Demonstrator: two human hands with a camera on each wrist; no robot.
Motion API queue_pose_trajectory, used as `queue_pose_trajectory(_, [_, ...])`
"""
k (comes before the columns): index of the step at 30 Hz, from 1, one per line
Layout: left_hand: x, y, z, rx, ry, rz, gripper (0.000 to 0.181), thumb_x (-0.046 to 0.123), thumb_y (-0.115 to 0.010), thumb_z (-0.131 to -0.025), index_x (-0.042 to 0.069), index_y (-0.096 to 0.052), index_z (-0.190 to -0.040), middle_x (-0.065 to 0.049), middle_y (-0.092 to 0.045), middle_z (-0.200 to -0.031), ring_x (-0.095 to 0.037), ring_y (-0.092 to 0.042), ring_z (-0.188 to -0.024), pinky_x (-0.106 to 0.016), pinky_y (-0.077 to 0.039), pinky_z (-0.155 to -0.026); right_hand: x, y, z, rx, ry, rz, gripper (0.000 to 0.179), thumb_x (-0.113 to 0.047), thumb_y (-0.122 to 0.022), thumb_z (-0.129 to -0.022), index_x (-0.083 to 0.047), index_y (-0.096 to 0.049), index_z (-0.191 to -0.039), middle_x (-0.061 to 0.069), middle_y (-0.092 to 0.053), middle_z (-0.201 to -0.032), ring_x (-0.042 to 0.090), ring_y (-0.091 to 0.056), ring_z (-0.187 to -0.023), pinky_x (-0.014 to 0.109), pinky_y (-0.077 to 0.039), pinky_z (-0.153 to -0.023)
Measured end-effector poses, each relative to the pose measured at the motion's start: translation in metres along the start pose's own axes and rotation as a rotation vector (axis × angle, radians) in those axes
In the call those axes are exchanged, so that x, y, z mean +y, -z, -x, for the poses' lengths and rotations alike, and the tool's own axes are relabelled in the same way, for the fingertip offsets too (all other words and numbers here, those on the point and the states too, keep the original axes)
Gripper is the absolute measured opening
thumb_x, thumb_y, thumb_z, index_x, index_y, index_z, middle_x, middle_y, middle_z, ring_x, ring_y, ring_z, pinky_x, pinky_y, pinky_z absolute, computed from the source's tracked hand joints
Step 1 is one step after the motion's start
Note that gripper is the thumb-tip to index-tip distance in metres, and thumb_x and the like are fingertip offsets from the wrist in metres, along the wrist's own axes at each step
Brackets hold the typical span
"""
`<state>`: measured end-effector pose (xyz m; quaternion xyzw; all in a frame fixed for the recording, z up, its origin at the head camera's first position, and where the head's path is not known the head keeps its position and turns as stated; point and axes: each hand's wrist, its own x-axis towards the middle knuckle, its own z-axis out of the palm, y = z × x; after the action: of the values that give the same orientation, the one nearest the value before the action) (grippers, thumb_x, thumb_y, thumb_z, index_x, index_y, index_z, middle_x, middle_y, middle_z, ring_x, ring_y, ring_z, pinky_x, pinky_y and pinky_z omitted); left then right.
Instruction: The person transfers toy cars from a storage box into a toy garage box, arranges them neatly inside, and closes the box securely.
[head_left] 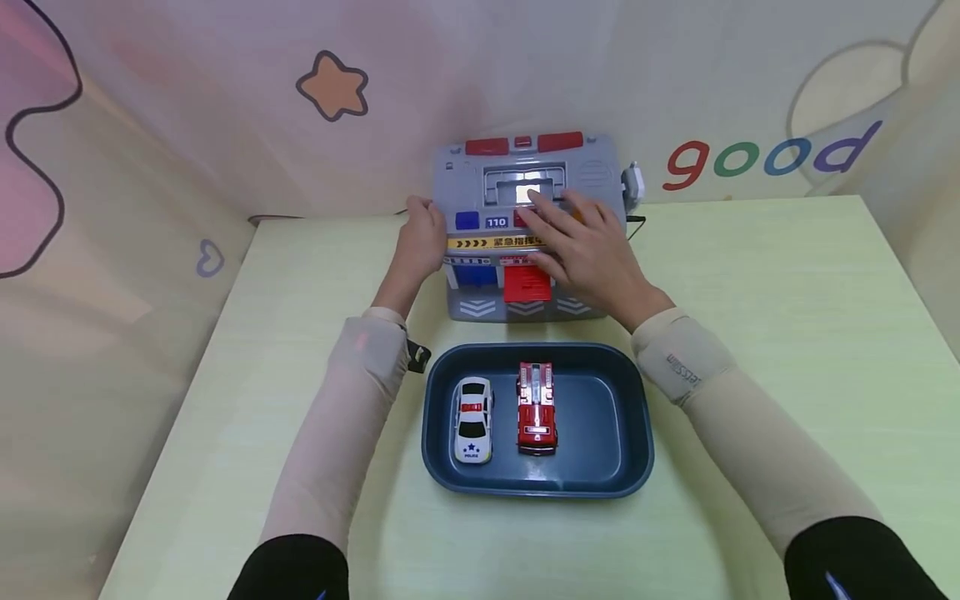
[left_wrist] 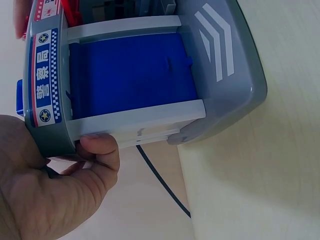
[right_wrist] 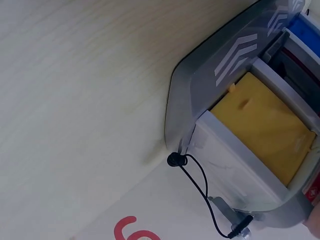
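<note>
A grey toy garage [head_left: 480, 312] with a carry handle and coloured buttons stands at the table's back edge. Its blue door [left_wrist: 132, 75] and yellow door [right_wrist: 265, 125] are down, while the red door [head_left: 527, 284] between them sticks outward over a dark bay. My left hand [head_left: 422, 242] grips the garage's left side, thumb bent against the edge of its wall. Over the top lies my right hand [head_left: 588, 250], fingers spread and fairly straight around the red button; the fingertip contact cannot be made out. In the right wrist view only a sliver of that hand shows.
A dark blue tray [head_left: 600, 492] sits in front of the garage, holding a white police car [head_left: 472, 421] and a red fire truck [head_left: 537, 408]. A black cord [right_wrist: 200, 185] hangs at the garage's right side. A printed curtain [head_left: 375, 158] rises behind the table.
</note>
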<state>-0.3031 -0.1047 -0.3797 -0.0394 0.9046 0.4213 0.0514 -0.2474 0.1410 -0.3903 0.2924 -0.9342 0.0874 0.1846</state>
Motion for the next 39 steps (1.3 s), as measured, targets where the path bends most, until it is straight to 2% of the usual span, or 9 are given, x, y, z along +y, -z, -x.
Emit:
queue_pose_trajectory(8, [0.001, 0.0, -0.001, -0.005, -0.013, -0.023, 0.045, 0.033, -0.012, -0.109, 0.003, -0.027, -0.139, -0.015, -0.052, -0.094, -0.021, -0.051, -0.071, -0.029, -0.045, -0.059, -0.001, 0.008, 0.016, 0.009, 0.026, -0.025, 0.067, -0.042, -0.06, -0.098, -0.017, -0.038, -0.155, 0.009, -0.032, -0.162, 0.037, -0.021, -0.15, 0.057, -0.018, -0.121])
queue_pose_trajectory(16, [0.004, 0.001, 0.001, 0.0, -0.005, -0.015, 0.044, 0.033, -0.012, -0.109, 0.004, -0.028, -0.137, -0.013, -0.05, -0.09, -0.02, -0.05, -0.067, -0.028, -0.043, -0.056, -0.017, 0.016, 0.037, 0.047, 0.081, -0.076, 0.071, -0.038, -0.069, -0.092, -0.016, -0.042, -0.153, 0.008, -0.036, -0.16, 0.036, -0.028, -0.148, 0.057, -0.033, -0.115])
queue_pose_trajectory(22, [0.004, 0.001, 0.0, 0.007, -0.014, -0.013, 0.043, 0.032, -0.012, -0.109, 0.004, -0.029, -0.135, -0.013, -0.049, -0.09, -0.021, -0.049, -0.067, -0.028, -0.042, -0.056, -0.033, 0.02, 0.051, 0.078, 0.158, -0.113, 0.072, -0.04, -0.072, -0.089, -0.013, -0.047, -0.151, 0.008, -0.04, -0.158, 0.035, -0.033, -0.146, 0.053, -0.034, -0.115])
queue_pose_trajectory(25, [0.004, 0.001, 0.0, 0.009, -0.024, -0.016, 0.043, 0.032, -0.012, -0.108, 0.004, -0.029, -0.135, -0.014, -0.051, -0.092, -0.022, -0.051, -0.069, -0.028, -0.043, -0.057, -0.042, 0.023, 0.057, 0.077, 0.185, -0.141, 0.073, -0.037, -0.076, -0.086, -0.011, -0.048, -0.149, 0.008, -0.043, -0.156, 0.035, -0.036, -0.145, 0.053, -0.035, -0.115])
queue_pose_trajectory(31, [0.005, 0.002, 0.004, 0.008, -0.025, -0.006, 0.042, 0.032, -0.012, -0.108, 0.004, -0.029, -0.135, -0.017, -0.052, -0.095, -0.023, -0.052, -0.072, -0.029, -0.044, -0.059, -0.057, 0.029, 0.071, 0.053, 0.228, -0.178, 0.076, -0.036, -0.08, -0.083, -0.011, -0.05, -0.148, 0.009, -0.049, -0.151, 0.036, -0.046, -0.138, 0.052, -0.046, -0.106])
queue_pose_trajectory(39, [0.006, 0.004, 0.004, 0.009, -0.025, -0.003, 0.043, 0.033, -0.013, -0.109, 0.004, -0.029, -0.136, -0.017, -0.051, -0.097, -0.024, -0.052, -0.075, -0.029, -0.043, -0.06, -0.069, 0.028, 0.086, 0.037, 0.283, -0.275, 0.071, -0.03, -0.084, -0.08, -0.008, -0.057, -0.142, 0.009, -0.059, -0.142, 0.028, -0.058, -0.128, 0.045, -0.053, -0.099])
